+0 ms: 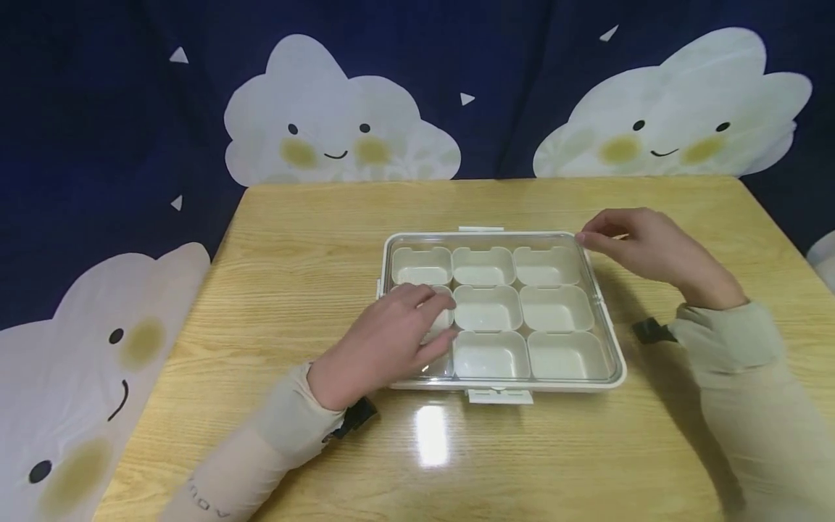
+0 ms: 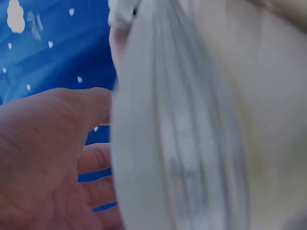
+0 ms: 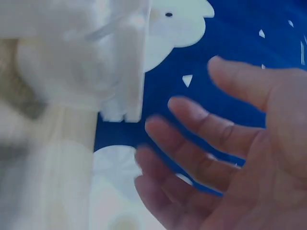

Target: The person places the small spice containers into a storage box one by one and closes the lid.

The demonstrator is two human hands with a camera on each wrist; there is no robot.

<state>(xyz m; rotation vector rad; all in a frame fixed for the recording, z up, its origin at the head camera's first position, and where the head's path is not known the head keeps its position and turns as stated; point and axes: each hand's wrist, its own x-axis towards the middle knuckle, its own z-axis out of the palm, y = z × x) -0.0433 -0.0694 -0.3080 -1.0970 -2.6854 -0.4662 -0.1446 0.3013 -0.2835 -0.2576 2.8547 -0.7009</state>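
A flat white storage box (image 1: 613,362) with a transparent lid lies on the table. Through the lid show several cream compartment cups (image 1: 488,308) set in rows. In the head view my left hand (image 1: 391,333) is over the box's left side, fingers loosely bent; whether it touches the lid I cannot tell. At the far right corner, my right hand (image 1: 642,243) has its fingertips at the rim. The left wrist view has the left hand (image 2: 43,143) beside a blurred pale box edge (image 2: 139,134). Spread, relaxed fingers of the right hand (image 3: 230,148) show in the right wrist view.
White latches stick out at the box's front (image 1: 499,396) and back (image 1: 481,229). The wooden table (image 1: 293,290) extends around the box. Behind it hangs a dark blue cloth (image 1: 502,43) with smiling clouds.
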